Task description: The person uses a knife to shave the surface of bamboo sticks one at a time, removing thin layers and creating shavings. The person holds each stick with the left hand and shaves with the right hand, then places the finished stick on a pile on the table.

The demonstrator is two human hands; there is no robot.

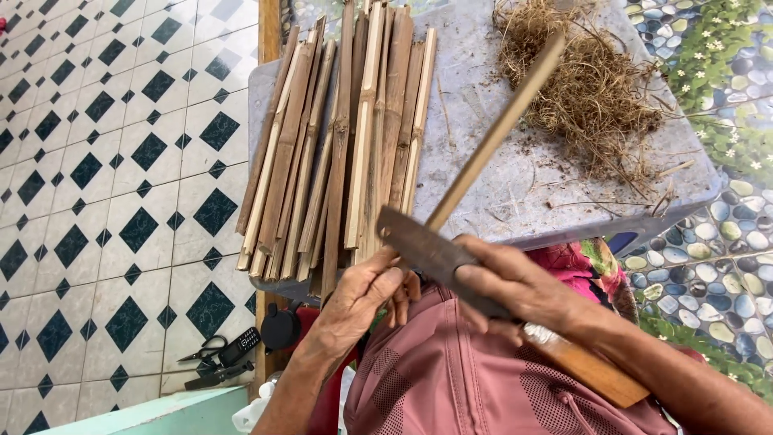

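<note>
Bamboo strip point(495, 133) slants up from my lap toward the far right corner of the grey table point(515, 185), its lower end meeting the dark blade of the knife point(435, 254). My left hand point(362, 294) is curled shut around the bottom of the strip just under the blade. My right hand point(515, 282) wraps over the back of the blade and grips the knife, whose wooden handle point(588, 370) runs down along my right forearm. The blade lies across my lap, angled from upper left to lower right, and its tip end touches the strip. On the table, to the left of the strip, I see a bundle of split bamboo slats point(338, 145) lying side by side, their near ends hanging over the table edge. At the table's far right sits a heap of dry fibrous shavings point(588, 80). Down on the tiled floor point(97, 201) at my left lie scissors point(201, 350) beside a small phone point(240, 346).
</note>
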